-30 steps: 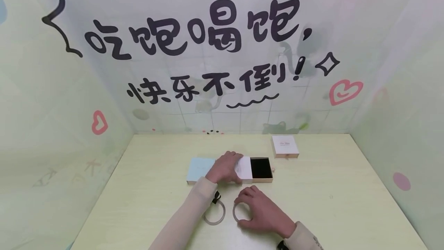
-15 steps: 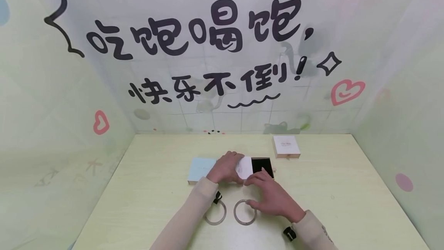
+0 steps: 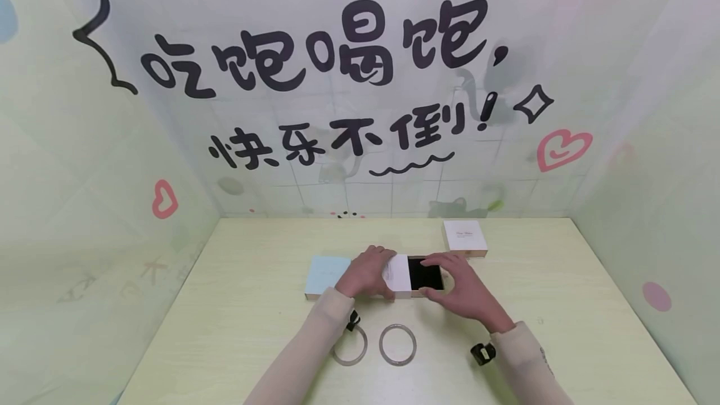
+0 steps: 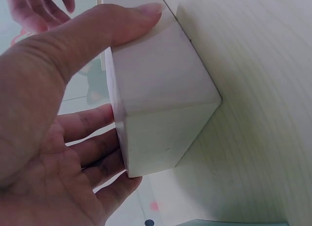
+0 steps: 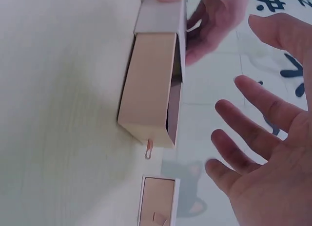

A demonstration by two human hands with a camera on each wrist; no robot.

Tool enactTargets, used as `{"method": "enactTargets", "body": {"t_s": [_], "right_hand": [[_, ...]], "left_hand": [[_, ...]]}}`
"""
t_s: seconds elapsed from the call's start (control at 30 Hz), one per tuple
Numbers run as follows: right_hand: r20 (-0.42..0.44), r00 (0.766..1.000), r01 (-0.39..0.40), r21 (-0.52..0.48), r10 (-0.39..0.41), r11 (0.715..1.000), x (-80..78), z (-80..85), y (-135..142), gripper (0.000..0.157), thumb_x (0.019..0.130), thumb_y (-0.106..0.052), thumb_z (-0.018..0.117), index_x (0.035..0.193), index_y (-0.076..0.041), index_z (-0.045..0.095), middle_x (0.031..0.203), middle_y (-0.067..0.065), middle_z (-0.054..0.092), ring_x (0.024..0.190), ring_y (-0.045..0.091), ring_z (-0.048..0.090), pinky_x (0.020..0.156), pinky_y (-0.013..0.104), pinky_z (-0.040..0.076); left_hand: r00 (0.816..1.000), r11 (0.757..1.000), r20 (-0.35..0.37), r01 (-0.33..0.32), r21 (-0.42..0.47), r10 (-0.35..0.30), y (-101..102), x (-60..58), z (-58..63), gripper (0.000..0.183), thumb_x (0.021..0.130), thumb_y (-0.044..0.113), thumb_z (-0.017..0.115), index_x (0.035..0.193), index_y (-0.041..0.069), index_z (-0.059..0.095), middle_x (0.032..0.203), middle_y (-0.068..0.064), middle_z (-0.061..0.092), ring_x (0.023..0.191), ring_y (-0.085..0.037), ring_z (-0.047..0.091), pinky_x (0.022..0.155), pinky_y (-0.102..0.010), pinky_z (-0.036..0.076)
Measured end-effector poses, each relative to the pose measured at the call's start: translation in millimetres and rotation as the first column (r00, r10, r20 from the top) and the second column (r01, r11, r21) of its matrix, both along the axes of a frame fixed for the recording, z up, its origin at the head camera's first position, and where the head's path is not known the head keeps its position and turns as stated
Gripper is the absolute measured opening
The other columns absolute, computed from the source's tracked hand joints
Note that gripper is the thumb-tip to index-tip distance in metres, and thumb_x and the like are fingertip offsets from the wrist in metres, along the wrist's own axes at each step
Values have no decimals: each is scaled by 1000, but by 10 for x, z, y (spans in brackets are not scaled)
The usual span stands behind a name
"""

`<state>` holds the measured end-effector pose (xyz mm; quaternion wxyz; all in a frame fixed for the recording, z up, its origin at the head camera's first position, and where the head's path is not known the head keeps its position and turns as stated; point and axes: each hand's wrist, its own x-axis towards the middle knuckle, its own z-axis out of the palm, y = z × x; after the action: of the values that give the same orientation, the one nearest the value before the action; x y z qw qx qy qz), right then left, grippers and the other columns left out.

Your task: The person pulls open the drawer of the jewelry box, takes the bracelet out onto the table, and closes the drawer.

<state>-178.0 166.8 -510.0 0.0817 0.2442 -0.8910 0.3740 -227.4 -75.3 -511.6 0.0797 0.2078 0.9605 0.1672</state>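
In the head view my left hand [image 3: 368, 272] grips the white sleeve [image 3: 400, 275] of a drawer-style gift box, thumb on its near side and fingers on the far side. The box's drawer [image 5: 148, 80] is pulled out to the right, with a black lining [image 3: 426, 275] and pinkish-beige walls. A small ribbon loop [image 5: 149, 149] hangs from its end. My right hand [image 3: 465, 292] is spread around the drawer's right end; the right wrist view shows its fingers apart and nothing held. Two greyish bangles, a left one [image 3: 349, 364] and a right one [image 3: 380, 345], lie in front.
Touching distance left of the white sleeve lies a light blue box [image 3: 326, 275], partly behind my left hand. A second white gift box [image 3: 465, 234], closed, stands at the back right near the printed wall. The pale wooden table [image 3: 253, 305] carries everything.
My right hand has let go of the right bangle, leaving it on the table, and moved up and right to the open drawer. My left hand stays on the sleeve.
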Motion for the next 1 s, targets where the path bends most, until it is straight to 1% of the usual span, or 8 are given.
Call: {"method": "enactTargets", "body": {"t_s": [0.1, 0.17, 0.33, 0.5, 0.6, 0.67, 0.77, 1.0], "right_hand": [[112, 993, 29, -61, -22, 998, -58, -1, 62, 49, 88, -28, 81, 131, -10, 66, 137, 12, 64, 130, 37, 56, 106, 57, 48], [221, 975, 58, -93, -36, 994, -95, -8, 101, 54, 93, -33, 76, 138, -7, 61, 142, 15, 60, 132, 40, 55, 107, 56, 48], [455, 884, 165, -95, -105, 982, -174, -16, 171, 64, 100, -47, 63, 149, -8, 50, 150, 19, 53, 135, 42, 53, 107, 56, 48], [577, 807, 263, -156, -128, 952, -226, -33, 205, 61, 105, -46, 53, 148, -3, 49, 141, 23, 59, 124, 36, 62, 101, 48, 52], [635, 762, 315, -192, -128, 929, -256, -48, 207, 55, 108, -40, 50, 143, 3, 50, 129, 26, 64, 107, 30, 70, 89, 40, 58], [655, 743, 339, -194, -135, 921, -278, -61, 205, 49, 108, -34, 49, 136, 6, 54, 120, 25, 68, 98, 25, 71, 82, 35, 59], [659, 737, 345, -180, -147, 921, -313, -99, 205, 39, 106, -25, 51, 126, 7, 60, 107, 20, 72, 85, 19, 69, 74, 30, 57], [607, 778, 279, -101, -163, 955, -367, -242, 215, 26, 101, -9, 52, 111, 7, 69, 83, 7, 68, 68, 12, 60, 62, 26, 49]], "left_hand": [[1000, 1000, 5, -2, 2, 2, -2, 1, 5, 94, 61, 31, 98, 144, 14, 57, 132, -5, 64, 116, -21, 55, 98, -40, 52], [1000, 1000, 8, -3, 3, 3, -4, 2, 8, 94, 61, 31, 98, 144, 14, 57, 133, -5, 64, 116, -21, 55, 98, -40, 52], [1000, 1000, 16, -4, 4, 4, -9, 3, 12, 93, 62, 31, 97, 144, 14, 56, 132, -4, 64, 116, -20, 54, 98, -40, 51], [1000, 1000, 14, -3, 6, 3, -10, -1, 9, 93, 62, 31, 97, 144, 14, 57, 132, -4, 64, 115, -20, 54, 98, -40, 51], [1000, 1000, 13, -3, 4, 3, -11, -6, 7, 93, 62, 31, 97, 144, 14, 56, 132, -4, 64, 115, -20, 54, 97, -40, 51], [1000, 1000, 12, -1, 1, 1, -15, -6, 9, 93, 62, 31, 97, 144, 14, 56, 132, -4, 64, 115, -20, 54, 98, -40, 51], [1000, 1000, 12, -2, -2, 2, -20, -3, 13, 93, 63, 32, 97, 145, 14, 56, 134, -4, 64, 117, -20, 54, 99, -40, 51], [1000, 1000, 14, 5, 3, -5, -25, 8, 18, 92, 64, 31, 96, 145, 14, 56, 134, -4, 63, 119, -21, 54, 100, -40, 51]]}}
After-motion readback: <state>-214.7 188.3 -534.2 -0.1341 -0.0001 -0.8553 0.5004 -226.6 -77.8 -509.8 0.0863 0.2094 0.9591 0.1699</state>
